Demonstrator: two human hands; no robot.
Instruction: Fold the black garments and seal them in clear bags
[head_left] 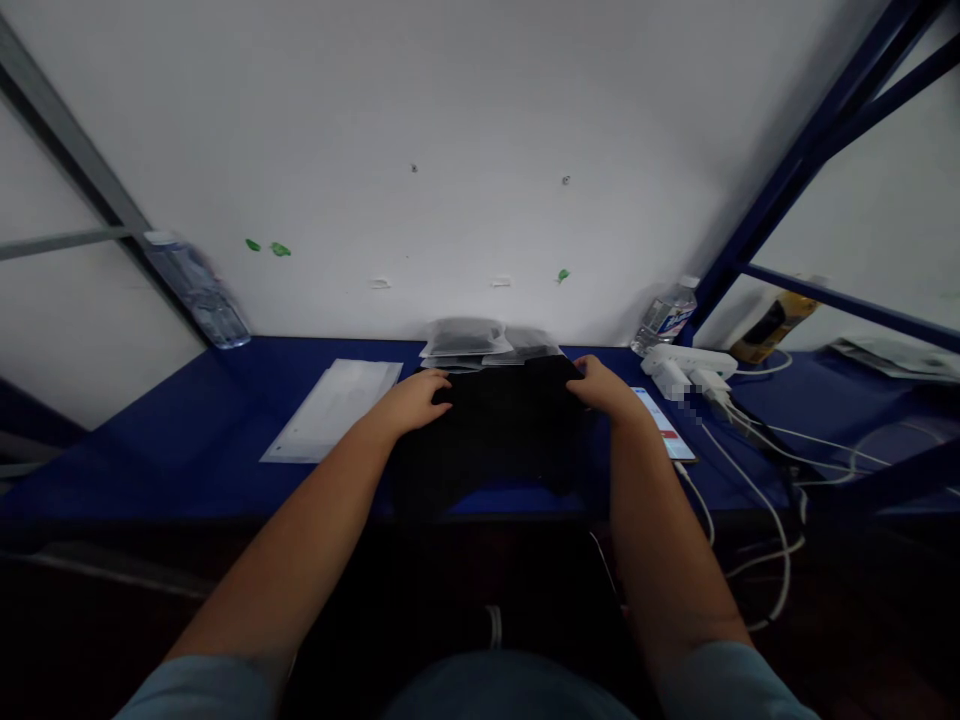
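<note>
From where I stand, the black cloth (510, 415) lies on the blue desk (180, 430), right in front of the seated person, with its near part reaching the desk's front edge; its outline is uneven and it looks soft and loose, not a neat block

The left hand (416, 400) is at the cloth's ten o'clock, thumb apart from the bent fingers, the tips at the dark fabric; the right hand (604, 388) is at its one o'clock, posed much the same way; I cannot tell whether either one really pinches the fabric

At twelve o'clock, by the wall, is a small pile of frosted packets (465, 338); they look filled with something dark, so that much seems done; at ten o'clock lie pale flat sleeves (330, 410), which look unfilled; the cloth itself is outside any packet and, to my eye, not compactly folded

Round at three o'clock a lit phone (664, 425) lies by the right forearm; past it, at two o'clock, sits a white power strip (694, 358) with chargers plugged in
</note>
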